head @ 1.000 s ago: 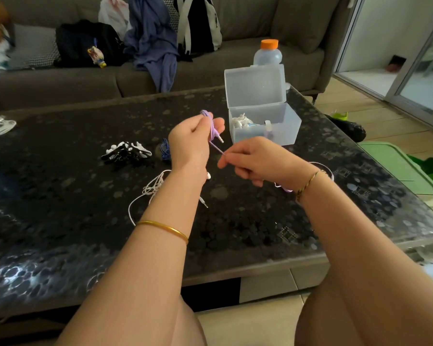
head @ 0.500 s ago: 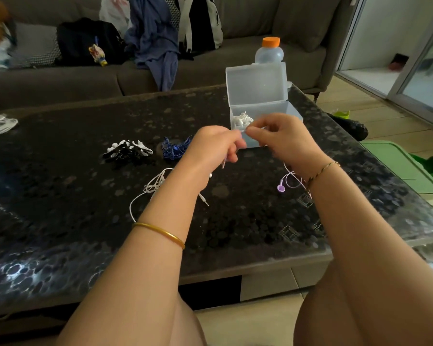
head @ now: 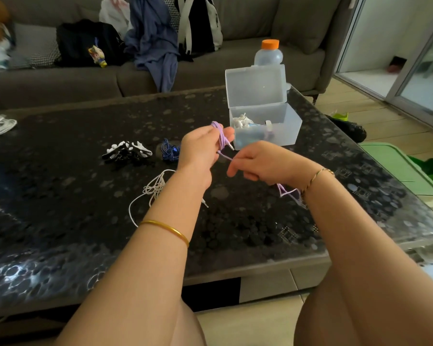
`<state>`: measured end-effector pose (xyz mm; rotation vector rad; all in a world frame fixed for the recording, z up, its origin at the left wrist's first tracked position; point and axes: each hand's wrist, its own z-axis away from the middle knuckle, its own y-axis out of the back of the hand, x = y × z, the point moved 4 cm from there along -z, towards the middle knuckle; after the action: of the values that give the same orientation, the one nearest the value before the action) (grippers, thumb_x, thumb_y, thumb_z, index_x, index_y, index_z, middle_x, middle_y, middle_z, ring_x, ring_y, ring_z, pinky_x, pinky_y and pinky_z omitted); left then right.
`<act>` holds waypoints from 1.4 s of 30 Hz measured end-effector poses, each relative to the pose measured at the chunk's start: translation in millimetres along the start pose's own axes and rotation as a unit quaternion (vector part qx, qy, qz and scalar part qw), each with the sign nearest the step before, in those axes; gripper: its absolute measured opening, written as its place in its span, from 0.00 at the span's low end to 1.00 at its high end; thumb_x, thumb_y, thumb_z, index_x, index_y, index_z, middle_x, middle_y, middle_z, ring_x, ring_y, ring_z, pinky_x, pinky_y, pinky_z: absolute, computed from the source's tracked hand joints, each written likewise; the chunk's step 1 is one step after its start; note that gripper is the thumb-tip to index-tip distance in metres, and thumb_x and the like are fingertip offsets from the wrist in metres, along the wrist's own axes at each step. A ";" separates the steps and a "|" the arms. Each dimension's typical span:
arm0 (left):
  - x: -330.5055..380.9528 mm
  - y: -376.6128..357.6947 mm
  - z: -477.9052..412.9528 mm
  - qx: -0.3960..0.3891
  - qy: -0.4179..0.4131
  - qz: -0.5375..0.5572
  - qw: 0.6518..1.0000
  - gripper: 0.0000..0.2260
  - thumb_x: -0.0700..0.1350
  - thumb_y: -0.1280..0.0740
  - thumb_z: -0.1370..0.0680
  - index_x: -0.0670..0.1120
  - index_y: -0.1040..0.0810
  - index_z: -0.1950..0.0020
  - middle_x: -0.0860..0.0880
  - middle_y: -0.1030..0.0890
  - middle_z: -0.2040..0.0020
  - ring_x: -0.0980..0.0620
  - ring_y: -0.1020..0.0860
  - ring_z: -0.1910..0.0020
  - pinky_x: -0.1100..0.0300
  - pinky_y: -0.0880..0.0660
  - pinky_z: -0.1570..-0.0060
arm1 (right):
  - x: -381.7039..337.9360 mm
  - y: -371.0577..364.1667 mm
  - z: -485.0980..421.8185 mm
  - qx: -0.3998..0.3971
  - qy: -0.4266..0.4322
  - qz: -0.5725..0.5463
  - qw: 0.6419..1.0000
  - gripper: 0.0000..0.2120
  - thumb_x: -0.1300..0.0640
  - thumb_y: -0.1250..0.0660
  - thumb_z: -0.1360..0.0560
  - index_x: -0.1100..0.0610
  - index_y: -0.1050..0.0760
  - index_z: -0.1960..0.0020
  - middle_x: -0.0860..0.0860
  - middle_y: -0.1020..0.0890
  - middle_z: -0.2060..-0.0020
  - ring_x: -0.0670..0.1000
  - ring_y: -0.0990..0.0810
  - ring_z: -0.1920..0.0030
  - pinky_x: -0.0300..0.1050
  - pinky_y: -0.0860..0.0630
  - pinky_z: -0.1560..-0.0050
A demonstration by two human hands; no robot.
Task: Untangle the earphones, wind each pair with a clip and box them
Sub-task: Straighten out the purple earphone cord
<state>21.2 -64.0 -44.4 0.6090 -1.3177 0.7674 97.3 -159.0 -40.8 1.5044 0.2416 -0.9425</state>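
At centre frame above the table (head: pixel 85 221), the raised left hand (head: pixel 203 148) curls round a coil of purple earphones (head: pixel 220 136), while the right hand (head: pixel 263 163), just lower right, pinches their cord, which slants down-right, its tail half hidden beneath that wrist.
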 end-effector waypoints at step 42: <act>3.0 -3.3 5.0 -0.118 0.113 0.235 0.958 0.14 0.48 0.45 0.17 0.48 0.22 0.53 0.55 0.20 0.71 0.59 0.24 0.63 0.64 0.34 0.60 | 4.4 -0.1 -7.4 0.160 -0.023 -0.216 0.963 0.09 0.60 0.40 0.20 0.62 0.23 0.55 0.53 0.23 0.69 0.45 0.26 0.75 0.41 0.22 0.71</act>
<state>20.9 -69.5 -40.5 0.0056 -1.3283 1.0128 103.1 -153.9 -44.8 1.7609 0.4103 -1.4153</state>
